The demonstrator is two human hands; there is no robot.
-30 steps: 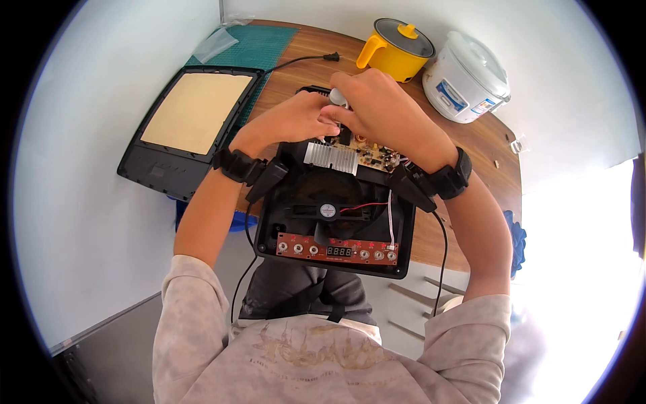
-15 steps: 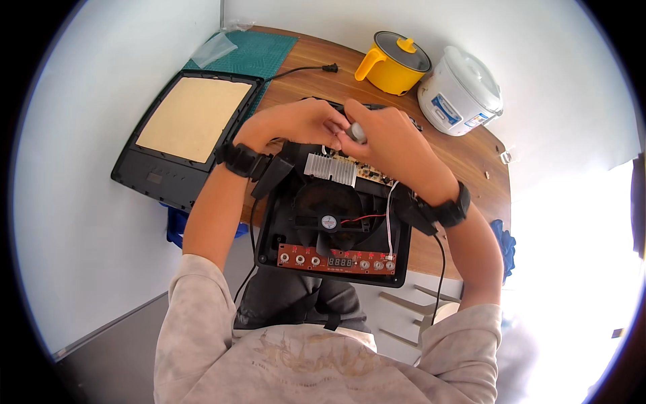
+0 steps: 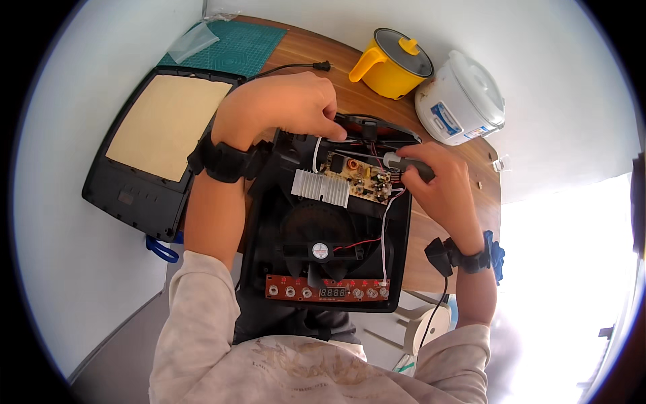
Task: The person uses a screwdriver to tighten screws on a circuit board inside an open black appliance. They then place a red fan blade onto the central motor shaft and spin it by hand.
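Note:
In front of me sits the opened black base of an induction cooker (image 3: 396,256), partly over the table's near edge. It holds a circuit board (image 3: 369,180), a finned silver heat sink (image 3: 319,187), a fan (image 3: 321,252) and a reddish-brown control board (image 3: 326,291). My right hand (image 3: 441,182) grips a screwdriver (image 3: 393,160) by its grey handle, its thin shaft pointing left above the circuit board. At the base's far edge, my left hand (image 3: 289,101) has thumb and fingers pinched near a white wire; what they hold is hidden.
The cooker's cover (image 3: 128,198), with a cream sheet on it, lies at the left beside a green cutting mat (image 3: 252,47). A power plug (image 3: 323,66) rests behind. Far right stand a yellow pot (image 3: 387,71) and a white rice cooker (image 3: 464,101).
My hands, earlier together over the board's far side, have parted. The right moved right and nearer with the screwdriver; the left shifted slightly left. The circuit board now shows more fully.

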